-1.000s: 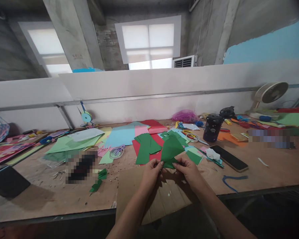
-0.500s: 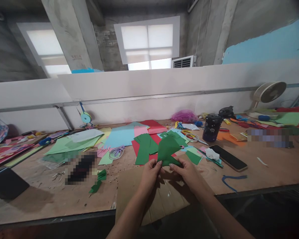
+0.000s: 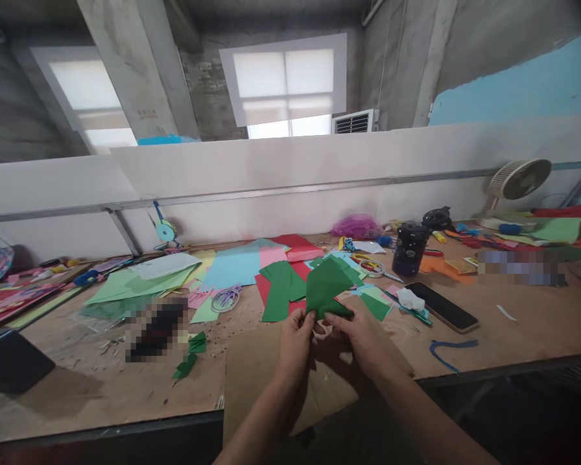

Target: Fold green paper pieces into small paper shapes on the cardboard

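Note:
Between my two hands is a piece of green paper [image 3: 328, 284], folded along its lower part and standing up from my fingers. My left hand [image 3: 297, 332] pinches its lower left corner between thumb and fingers. On the lower right edge, my right hand [image 3: 356, 329] grips the fold, its thumb lying along the paper. Both hands are above a sheet of brown cardboard [image 3: 252, 368] at the table's front edge. Just behind the held piece lie more green paper strips [image 3: 277, 294] on red paper [image 3: 264, 290].
A dark tumbler [image 3: 410, 248], a phone [image 3: 440, 307] and a crumpled tissue [image 3: 410, 299] stand or lie to the right. Left are a tape ring with purple clips [image 3: 225, 299], green scraps [image 3: 186, 365] and light green sheets [image 3: 126, 284]. A fan [image 3: 520, 179] stands far right.
The right thumb has shifted slightly left along the fold, and the upper part of the green paper has tilted a little. Both hands keep hold of it.

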{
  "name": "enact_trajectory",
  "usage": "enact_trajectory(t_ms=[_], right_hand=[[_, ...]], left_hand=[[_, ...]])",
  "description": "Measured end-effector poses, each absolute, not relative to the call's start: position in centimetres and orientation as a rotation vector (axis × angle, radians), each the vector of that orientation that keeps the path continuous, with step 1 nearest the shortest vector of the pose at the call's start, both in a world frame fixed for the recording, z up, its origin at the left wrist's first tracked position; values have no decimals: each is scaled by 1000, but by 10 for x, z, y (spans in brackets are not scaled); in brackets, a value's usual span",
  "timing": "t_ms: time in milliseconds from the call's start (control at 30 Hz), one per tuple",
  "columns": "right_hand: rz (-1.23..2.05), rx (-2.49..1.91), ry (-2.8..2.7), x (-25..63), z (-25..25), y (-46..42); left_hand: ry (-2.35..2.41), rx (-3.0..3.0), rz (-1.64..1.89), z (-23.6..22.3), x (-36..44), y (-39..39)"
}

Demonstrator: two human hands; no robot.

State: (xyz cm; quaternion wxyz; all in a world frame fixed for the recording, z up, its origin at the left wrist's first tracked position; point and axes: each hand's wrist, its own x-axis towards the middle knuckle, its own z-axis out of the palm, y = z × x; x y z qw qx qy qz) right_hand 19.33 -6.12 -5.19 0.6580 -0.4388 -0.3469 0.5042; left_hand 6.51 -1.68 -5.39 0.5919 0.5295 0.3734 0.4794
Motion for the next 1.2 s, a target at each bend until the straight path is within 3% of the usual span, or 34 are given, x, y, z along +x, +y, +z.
enact_trajectory(t_ms=[133, 400, 900, 1200], right_hand=[[1189, -885, -531, 182, -59, -56], [1165, -735, -571, 162, -58, -57], [854, -1000, -556, 189, -61, -67], [1178, -815, -582, 165, -56, -64]], left_hand=[[872, 1189, 1211, -51, 70, -21], [848, 1200, 1234, -58, 75, -26], [912, 1241, 1189, -54, 72, -29], [779, 1135, 1277, -59, 82, -34]])
